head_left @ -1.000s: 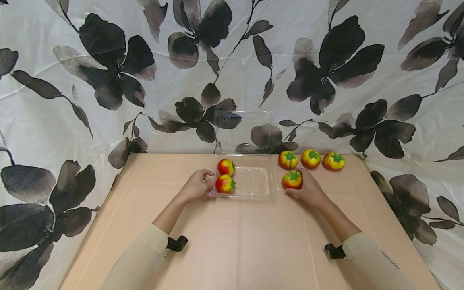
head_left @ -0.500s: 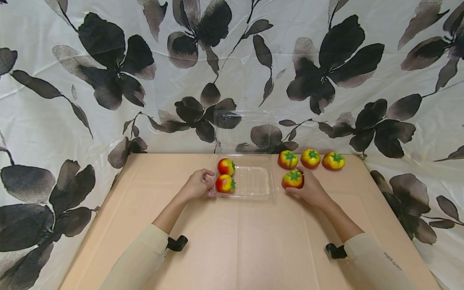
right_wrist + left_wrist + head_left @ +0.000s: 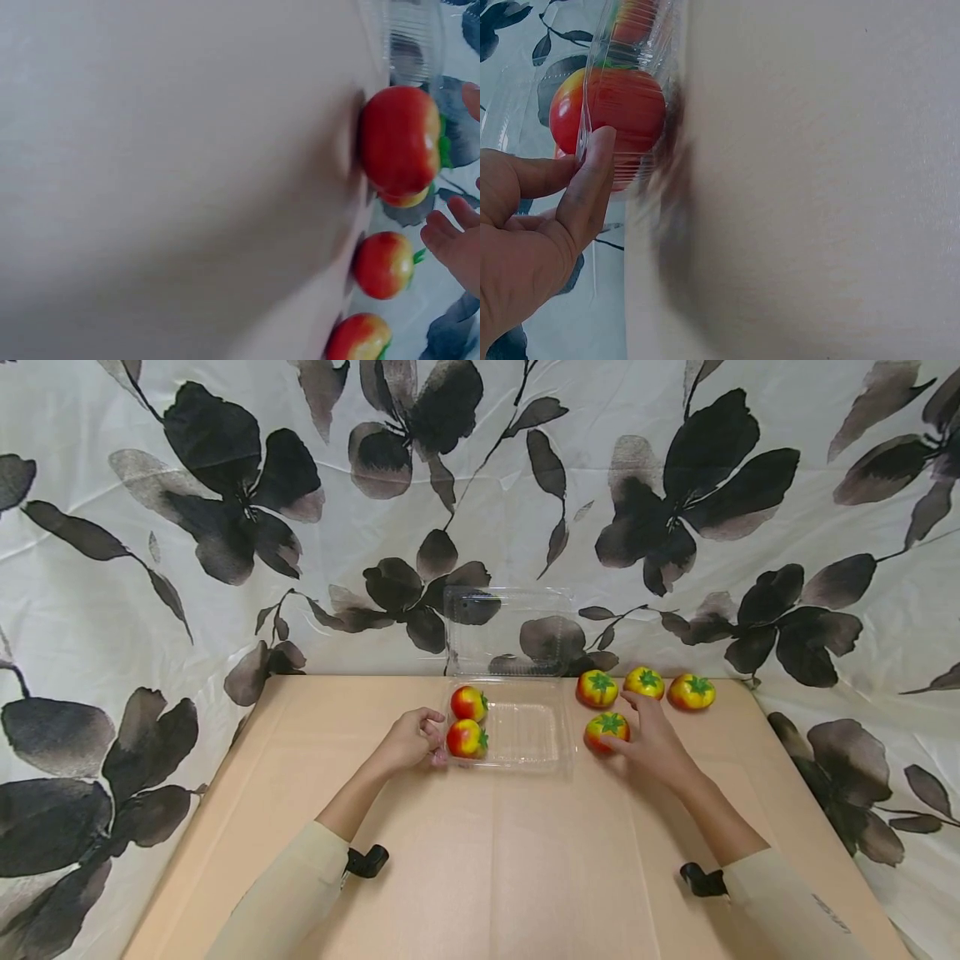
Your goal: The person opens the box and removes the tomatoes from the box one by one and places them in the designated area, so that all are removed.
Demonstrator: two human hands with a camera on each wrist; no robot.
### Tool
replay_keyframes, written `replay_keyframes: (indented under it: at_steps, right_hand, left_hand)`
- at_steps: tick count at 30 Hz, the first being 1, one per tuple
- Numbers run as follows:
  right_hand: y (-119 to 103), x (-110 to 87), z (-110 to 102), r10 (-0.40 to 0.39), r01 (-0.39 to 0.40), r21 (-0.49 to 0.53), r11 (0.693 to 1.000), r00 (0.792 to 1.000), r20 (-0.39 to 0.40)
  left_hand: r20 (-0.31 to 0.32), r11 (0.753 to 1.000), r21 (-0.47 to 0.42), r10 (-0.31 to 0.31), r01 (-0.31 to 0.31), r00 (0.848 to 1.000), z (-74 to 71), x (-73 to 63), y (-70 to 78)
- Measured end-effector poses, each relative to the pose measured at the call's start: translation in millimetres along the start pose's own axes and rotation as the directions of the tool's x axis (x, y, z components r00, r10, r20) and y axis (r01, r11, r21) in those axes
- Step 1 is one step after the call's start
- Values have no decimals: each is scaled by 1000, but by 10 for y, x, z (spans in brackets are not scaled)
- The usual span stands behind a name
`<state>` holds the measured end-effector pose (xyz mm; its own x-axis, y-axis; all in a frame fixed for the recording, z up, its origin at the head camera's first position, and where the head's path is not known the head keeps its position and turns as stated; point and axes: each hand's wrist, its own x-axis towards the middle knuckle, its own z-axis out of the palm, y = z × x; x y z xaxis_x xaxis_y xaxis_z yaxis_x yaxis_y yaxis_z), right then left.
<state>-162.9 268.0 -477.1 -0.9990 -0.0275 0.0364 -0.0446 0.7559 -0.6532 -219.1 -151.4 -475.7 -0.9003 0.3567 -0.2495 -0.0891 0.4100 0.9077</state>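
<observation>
A clear plastic clamshell container (image 3: 525, 727) stands at the far table edge with its lid (image 3: 510, 631) raised. Two red-and-yellow tomatoes (image 3: 468, 739) lie along the left side of its base. Thumb and fingers of my left hand (image 3: 411, 742) pinch the container's left rim, as the left wrist view shows with the wall (image 3: 622, 112) between them. To the right of the container, a single tomato (image 3: 606, 732) sits on the table, green calyx up. My right hand (image 3: 660, 747) hovers just beside it, fingers spread and apart from its skin (image 3: 397, 139) in the right wrist view.
Behind the single tomato, three more tomatoes (image 3: 643, 683) stand in a row along the far edge. A floral cloth (image 3: 525, 485) hangs right behind the beige table (image 3: 487, 860).
My right hand has let go of the single tomato, its fingers spreading and drawing slightly to the right. That tomato stays in place. The left hand keeps its pinch on the container.
</observation>
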Motion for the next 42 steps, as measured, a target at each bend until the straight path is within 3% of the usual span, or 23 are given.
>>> replay_keyframes:
  at_steps: [5, 19, 24, 42]
  right_hand:
    - [-142, 32, -40, -53, 53, -24, 998, 999, -1]
    - [-648, 263, 116, -128, 116, 81, 990, 979, 158]
    - [-771, 387, 213, -156, 151, 41, 988, 968, 197]
    - [-1036, 765, 623, -120, 78, 128, 989, 927, 356]
  left_hand:
    - [5, 1000, -17, -3, 3, 1000, -1, 2, 3]
    - [-3, 1000, 4, -1, 1, 1000, -2, 18, 6]
    - [7, 1000, -16, -26, 26, 1000, 5, 28, -1]
    - [-5, 1000, 9, -13, 13, 1000, -1, 30, -17]
